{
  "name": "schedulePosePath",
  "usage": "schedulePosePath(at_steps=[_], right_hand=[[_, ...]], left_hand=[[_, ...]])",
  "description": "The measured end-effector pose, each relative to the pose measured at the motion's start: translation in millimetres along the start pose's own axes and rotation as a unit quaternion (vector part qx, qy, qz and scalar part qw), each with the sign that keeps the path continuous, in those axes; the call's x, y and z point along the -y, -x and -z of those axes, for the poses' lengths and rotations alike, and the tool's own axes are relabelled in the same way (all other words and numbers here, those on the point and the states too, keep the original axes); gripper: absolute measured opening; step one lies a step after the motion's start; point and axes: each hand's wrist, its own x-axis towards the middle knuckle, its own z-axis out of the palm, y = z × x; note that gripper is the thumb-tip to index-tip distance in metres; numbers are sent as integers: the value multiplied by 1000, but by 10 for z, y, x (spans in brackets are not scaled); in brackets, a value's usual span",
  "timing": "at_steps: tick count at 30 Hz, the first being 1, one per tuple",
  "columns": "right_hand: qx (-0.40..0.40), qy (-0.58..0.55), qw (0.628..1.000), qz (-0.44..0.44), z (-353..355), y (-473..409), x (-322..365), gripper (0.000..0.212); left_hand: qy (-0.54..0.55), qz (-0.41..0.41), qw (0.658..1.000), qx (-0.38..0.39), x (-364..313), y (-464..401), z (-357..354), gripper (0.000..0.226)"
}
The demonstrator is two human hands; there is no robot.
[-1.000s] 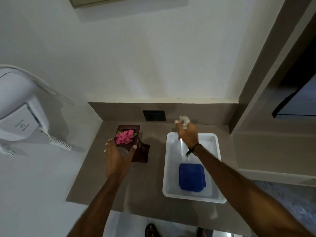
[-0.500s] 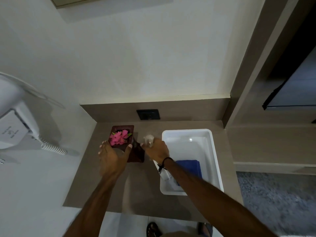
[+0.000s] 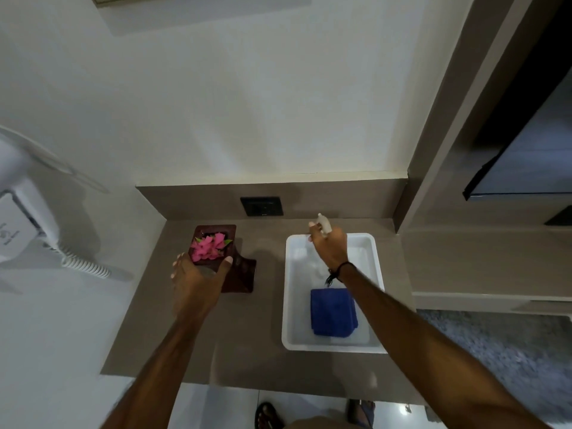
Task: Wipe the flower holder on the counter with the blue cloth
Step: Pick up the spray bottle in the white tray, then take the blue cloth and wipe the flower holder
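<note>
Nearest the camera, two sandalled feet [image 3: 268,415] stand on the pale floor just below the desk's near edge. Both bare forearms reach forward over the brown desk [image 3: 173,345].

On the right side of the desk sits a white tray [image 3: 287,292]. The folded blue cloth [image 3: 333,311] lies flat in the tray's near half, under the right forearm and untouched by either hand. It is near the right wrist, which wears a dark band [image 3: 338,271], and well apart from the left hand.

The left hand [image 3: 198,280] is spread open around the near side of the flower holder [image 3: 240,270], a dark reddish-brown piece standing on the left part of the desk. Thumb on the right and fingers on the left cup its upper part; the grip looks loose, and how firmly it holds cannot be told. Pink flowers [image 3: 208,249] with a bit of green leaf fill its top, just beyond the fingertips.

The right hand [image 3: 329,247] hovers over the far end of the tray, closed around a small pale spray bottle [image 3: 323,222] whose nozzle sticks up past the knuckles.

Farther back, a dark wall socket [image 3: 261,206] is set in the brown backsplash. A white wall-mounted dryer [image 3: 18,230] with a coiled cord hangs at the far left.
</note>
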Motion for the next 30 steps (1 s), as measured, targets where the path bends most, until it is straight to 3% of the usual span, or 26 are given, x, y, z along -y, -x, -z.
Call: schedulePosePath(at_steps=[8,13,15,18,22,28,30], right_hand=[[11,59,998,15,188,-56,-142,34],[9,60,995,-79,331,121,-349,83],[2,84,992,-96,378,323,-523,91],[69,171,978,-94,373,633,-772,79],[127,352,923,-89,275,754,-869,81],[243,335,892,-181,362,572,-748,71],[250,247,912,-211,346,517,-709,63]], left_hand=[[1,2,1000,-24,-23,42,-76,107],[-75,-16,996,-34,14,88,-130,114],[-90,-17,995,-40,30,96,-159,114],[-97,-19,994,-45,56,92,-187,114],[-101,-14,994,-38,65,69,-181,115],[-98,-4,995,-28,14,80,-142,115],[-94,-1,995,-24,0,82,-132,115]])
